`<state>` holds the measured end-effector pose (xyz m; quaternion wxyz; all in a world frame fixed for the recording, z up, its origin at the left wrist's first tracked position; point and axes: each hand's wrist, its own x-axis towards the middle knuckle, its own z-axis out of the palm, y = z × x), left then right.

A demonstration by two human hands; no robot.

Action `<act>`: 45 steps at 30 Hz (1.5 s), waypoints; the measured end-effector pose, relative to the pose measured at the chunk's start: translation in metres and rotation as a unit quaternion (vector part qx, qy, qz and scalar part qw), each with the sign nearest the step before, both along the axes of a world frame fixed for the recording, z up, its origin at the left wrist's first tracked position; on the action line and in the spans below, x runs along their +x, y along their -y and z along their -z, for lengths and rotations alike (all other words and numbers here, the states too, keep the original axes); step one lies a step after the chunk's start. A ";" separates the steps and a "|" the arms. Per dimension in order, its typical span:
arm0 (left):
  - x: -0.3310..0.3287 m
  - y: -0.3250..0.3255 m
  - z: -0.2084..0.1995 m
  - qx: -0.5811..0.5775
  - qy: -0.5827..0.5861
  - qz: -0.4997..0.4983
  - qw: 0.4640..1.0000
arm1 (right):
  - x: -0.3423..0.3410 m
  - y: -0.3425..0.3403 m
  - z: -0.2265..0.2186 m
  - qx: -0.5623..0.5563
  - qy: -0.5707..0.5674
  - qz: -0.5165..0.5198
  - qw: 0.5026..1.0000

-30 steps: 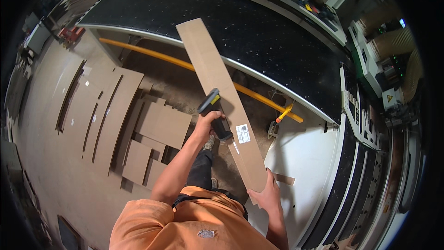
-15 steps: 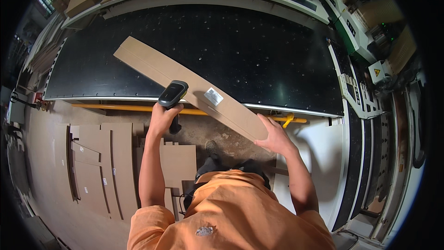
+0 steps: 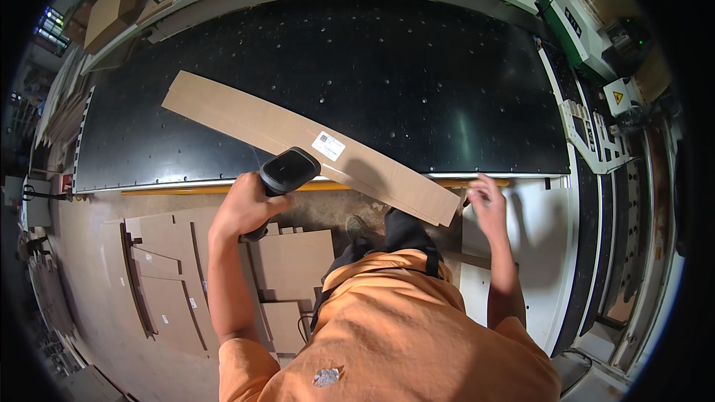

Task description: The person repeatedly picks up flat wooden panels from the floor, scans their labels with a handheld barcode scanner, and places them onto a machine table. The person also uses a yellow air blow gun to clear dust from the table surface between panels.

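The left hand (image 3: 247, 208) wraps firmly around the handle of a black handheld scanner with a rounded head (image 3: 289, 170). The right hand (image 3: 488, 205) has loosely curled, half-spread fingers and appears to hold nothing, hanging just beside the near end of a long, flat, brown cardboard strip (image 3: 238, 108). That strip lies slantwise across the black, hole-dotted flat desk (image 3: 387, 52), its white rectangular label (image 3: 328, 146) facing up and its near right end jutting past the front edge.

The overhang looks like the weak point: a brush from the right hand or the orange-shirted torso (image 3: 395, 305) could swing the strip round or tip it toward the floor (image 3: 86, 253). The scanner could also nudge it (its head overlaps the strip's edge in this view, though whether they touch I cannot tell). A smooth desk surface would probably make such sliding easier.
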<state>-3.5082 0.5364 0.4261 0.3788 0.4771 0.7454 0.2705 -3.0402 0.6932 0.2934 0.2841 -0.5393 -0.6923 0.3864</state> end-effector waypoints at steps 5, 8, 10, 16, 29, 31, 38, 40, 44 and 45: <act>0.001 -0.008 -0.015 -0.039 -0.018 0.023 0.999 | 0.113 -0.036 0.127 -0.147 0.155 0.270 0.939; 0.004 -0.012 -0.024 -0.039 -0.021 0.020 0.999 | 0.126 -0.049 0.196 -0.156 0.197 0.341 0.906; 0.006 -0.014 -0.031 -0.046 -0.012 0.013 0.999 | 0.124 -0.056 0.223 -0.146 0.224 0.331 0.905; 0.009 -0.023 -0.047 -0.095 -0.036 0.015 0.995 | 0.098 -0.091 0.262 -0.241 0.034 0.255 0.936; 0.013 -0.077 0.021 0.095 0.173 -0.113 0.974 | 0.108 -0.068 0.092 -0.078 -0.275 0.487 0.825; 0.024 -0.100 0.050 0.147 0.229 -0.114 0.955 | 0.132 -0.067 0.035 -0.034 -0.386 0.499 0.775; 0.027 -0.124 0.111 0.133 0.197 -0.114 0.965 | 0.147 -0.192 -0.067 0.041 -0.050 0.427 0.902; 0.020 -0.123 0.116 0.141 0.194 -0.119 0.964 | 0.155 -0.253 -0.080 0.036 0.112 0.438 0.891; -0.004 -0.127 0.123 0.161 0.165 -0.169 0.958 | 0.188 -0.335 -0.095 0.009 0.217 0.464 0.859; -0.013 -0.128 0.124 0.167 0.163 -0.173 0.957 | 0.196 -0.351 -0.096 0.000 0.225 0.466 0.856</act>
